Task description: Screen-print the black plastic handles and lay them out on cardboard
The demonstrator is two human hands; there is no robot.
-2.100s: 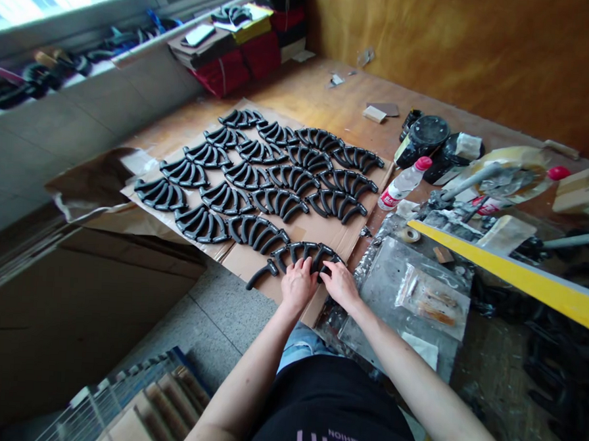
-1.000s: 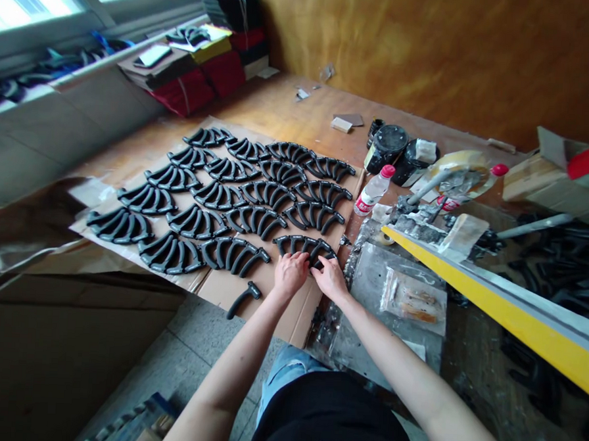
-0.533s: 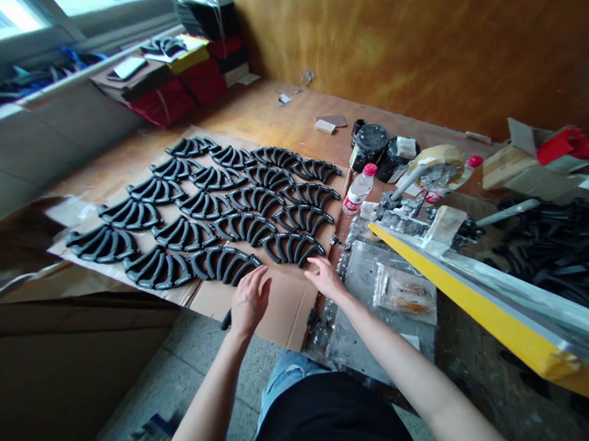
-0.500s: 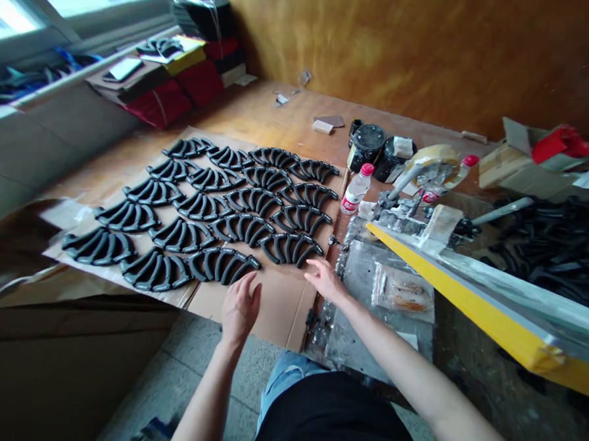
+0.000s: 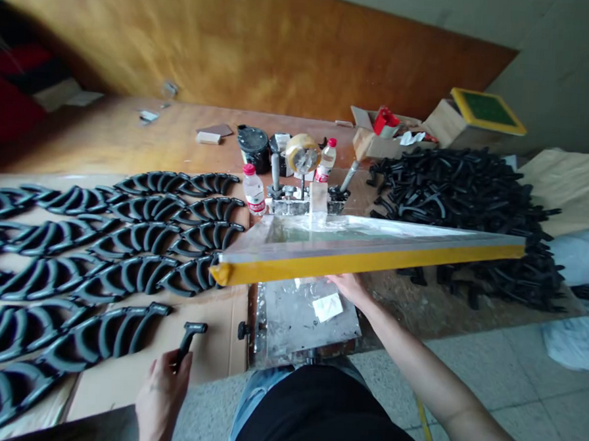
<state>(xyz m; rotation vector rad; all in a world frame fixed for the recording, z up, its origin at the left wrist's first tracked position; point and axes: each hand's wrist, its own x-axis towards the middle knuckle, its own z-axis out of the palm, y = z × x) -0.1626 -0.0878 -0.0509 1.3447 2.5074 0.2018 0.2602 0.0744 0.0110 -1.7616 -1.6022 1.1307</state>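
My left hand [image 5: 163, 394] is closed around the lower end of a black plastic handle [image 5: 188, 337], its T-shaped head pointing up. Beside it, a row of matching curved black handles [image 5: 115, 333] lies fanned out on the cardboard sheet [image 5: 213, 348]. My right hand [image 5: 349, 288] reaches under the yellow-edged screen-printing frame [image 5: 371, 261]. The frame hides its fingertips, so what they touch cannot be made out. Below the frame is a grey stained plate [image 5: 289, 319] with a white paper piece [image 5: 327, 308] on it.
A large heap of loose black handles [image 5: 449, 189] sits right of the frame. Behind the frame stand a clamp stand [image 5: 303, 198], red-capped bottles [image 5: 254, 191] and a dark tub [image 5: 253, 147]. An open cardboard box [image 5: 372, 144] is at the back right.
My view has turned to the right. The left hand, near the laid-out handles with no handle visible in it before, now grips one. My right hand has moved from the cardboard to beneath the frame.
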